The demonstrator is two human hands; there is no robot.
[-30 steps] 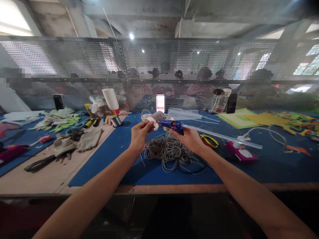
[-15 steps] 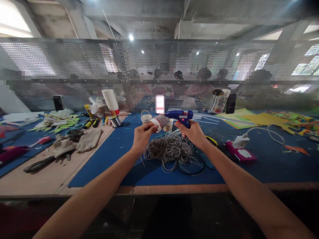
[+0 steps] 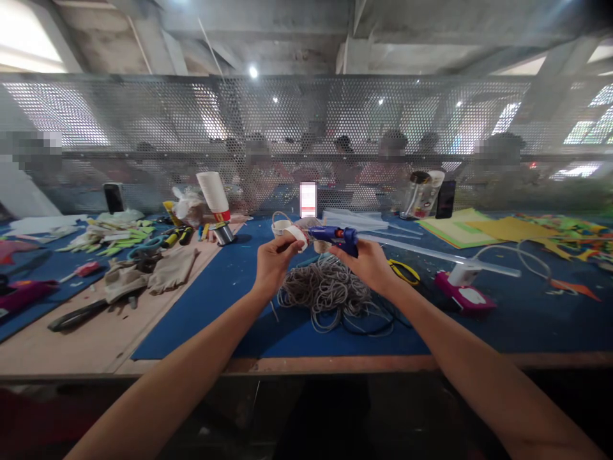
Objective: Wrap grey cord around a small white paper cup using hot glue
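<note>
My left hand point(image 3: 276, 260) is closed on a paper cup point(image 3: 299, 236) with a white rim, partly wrapped in grey cord. My right hand point(image 3: 368, 262) grips a blue glue gun point(image 3: 335, 237), its nozzle pointing left at the side of the cup. From the back of the gun a long clear glue stick point(image 3: 440, 254) sticks out to the right. Below both hands lies a tangled heap of grey cord point(image 3: 328, 291). Behind the cup stands a small white cup with a handle point(image 3: 281, 225); another pale cup is partly hidden under the gun.
Yellow-handled scissors point(image 3: 405, 271) and a magenta power box point(image 3: 464, 294) lie to the right. Stacked paper cups point(image 3: 213, 195), gloves point(image 3: 171, 269) and foam scraps point(image 3: 115, 235) are on the left. A lit phone point(image 3: 308, 199) stands before the mesh screen point(image 3: 306, 115). People are beyond it.
The glue gun has tilted and turned in my right hand, with its nozzle lower against the cup. Its clear glue stick now shows out to the right. My left hand has barely moved.
</note>
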